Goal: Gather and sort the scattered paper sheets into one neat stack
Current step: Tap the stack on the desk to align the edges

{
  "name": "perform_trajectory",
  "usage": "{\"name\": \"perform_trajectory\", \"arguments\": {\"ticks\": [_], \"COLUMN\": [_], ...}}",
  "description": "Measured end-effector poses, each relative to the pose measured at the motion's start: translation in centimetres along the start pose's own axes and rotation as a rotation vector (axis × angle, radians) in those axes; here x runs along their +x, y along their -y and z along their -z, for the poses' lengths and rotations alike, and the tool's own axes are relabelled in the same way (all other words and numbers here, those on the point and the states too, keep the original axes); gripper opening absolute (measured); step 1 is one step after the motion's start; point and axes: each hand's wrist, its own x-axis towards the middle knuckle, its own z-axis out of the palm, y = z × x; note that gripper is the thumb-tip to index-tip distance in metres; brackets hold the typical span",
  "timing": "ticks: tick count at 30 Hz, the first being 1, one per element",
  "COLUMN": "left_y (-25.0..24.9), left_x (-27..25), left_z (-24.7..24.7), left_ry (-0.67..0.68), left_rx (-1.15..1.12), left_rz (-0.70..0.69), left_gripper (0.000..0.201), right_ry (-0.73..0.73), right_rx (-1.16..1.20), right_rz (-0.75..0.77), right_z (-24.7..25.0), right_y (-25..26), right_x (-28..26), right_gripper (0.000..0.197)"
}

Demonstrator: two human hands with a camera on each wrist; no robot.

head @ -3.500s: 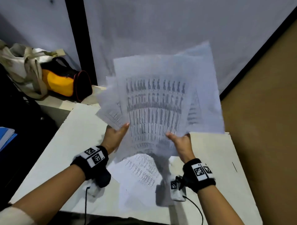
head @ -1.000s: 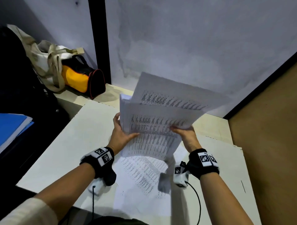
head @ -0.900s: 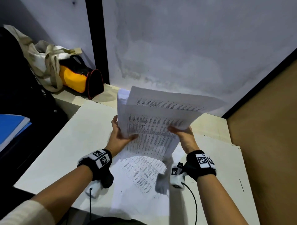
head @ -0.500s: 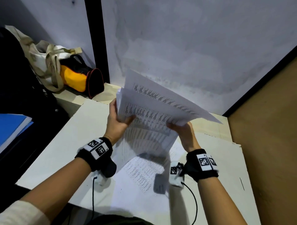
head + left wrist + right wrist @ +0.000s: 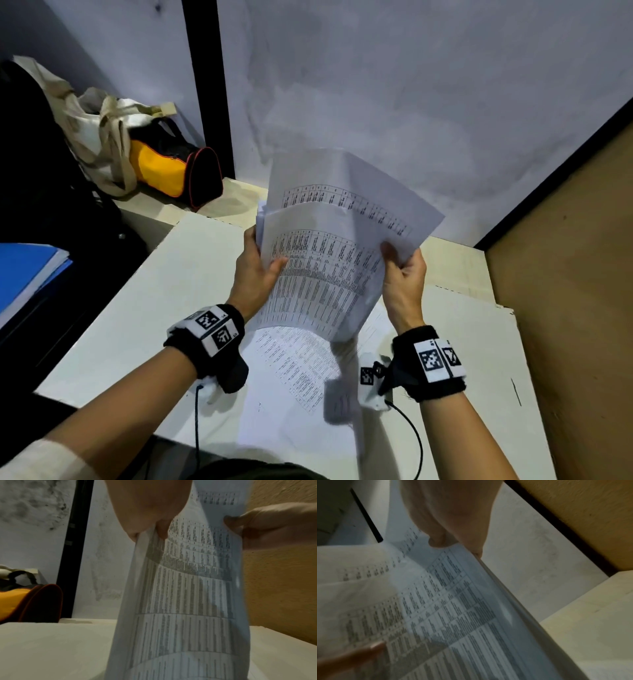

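Both hands hold a bundle of printed paper sheets (image 5: 325, 270) upright above the white table (image 5: 154, 294). My left hand (image 5: 255, 274) grips the bundle's left edge, thumb on the front page. At the right edge my right hand (image 5: 404, 274) pinches the sheets, with one rear sheet (image 5: 359, 185) fanned up and to the right. The left wrist view has the sheets (image 5: 185, 601) hanging under my left hand (image 5: 150, 511); the right wrist view has them (image 5: 445, 615) slanting below my right hand (image 5: 452, 520). One more printed sheet (image 5: 298, 373) lies flat on the table beneath.
A yellow and black bag (image 5: 171, 168) and a beige cloth tote (image 5: 96, 137) sit at the back left by a black post (image 5: 209, 85). Blue folders (image 5: 24, 274) lie at the far left. A tan wall (image 5: 565, 274) borders the table's right side.
The bundle has been drawn together from a wide fan and lowered toward the table. In the last half second the hands lifted it more upright and the rear sheet swung up to the right.
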Motion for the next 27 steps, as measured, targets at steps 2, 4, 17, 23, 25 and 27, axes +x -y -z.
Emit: {"name": "perform_trajectory", "arguments": {"ticks": [2,4,17,23,25,27], "left_y": [0.1,0.0,-7.3,-7.4,-7.2,-6.9], "left_x": [-0.1,-0.1,1.1,2.1,2.1,1.7], "left_z": [-0.2,-0.2,-1.3,-2.1,-2.0,-1.6], "left_ry": [0.009,0.038,-0.289,-0.396,-0.398,-0.346], "left_rx": [-0.007,-0.02,-0.313,-0.286,-0.28,-0.339], "left_rz": [-0.025,-0.051,-0.139,-0.066,-0.086,-0.113], "left_gripper": [0.059,0.066,0.043,0.002,0.008,0.017], "right_ry": [0.019,0.05,-0.336,-0.384,-0.346,-0.227], "right_rx": [-0.027,-0.025,0.175,0.044,0.005,0.02], "right_rz": [-0.012,-0.049,0.071,0.082,0.101,0.09], "right_z": [0.2,0.3,-3.1,-3.1,-2.7,-2.0], "right_y": [-0.4,-0.6,3.9,2.8,2.2,1.5], "right_x": [-0.5,-0.9,1.0,1.8,1.6,1.2], "right_gripper": [0.022,0.027,0.044,0.019,0.018,0.009]}}
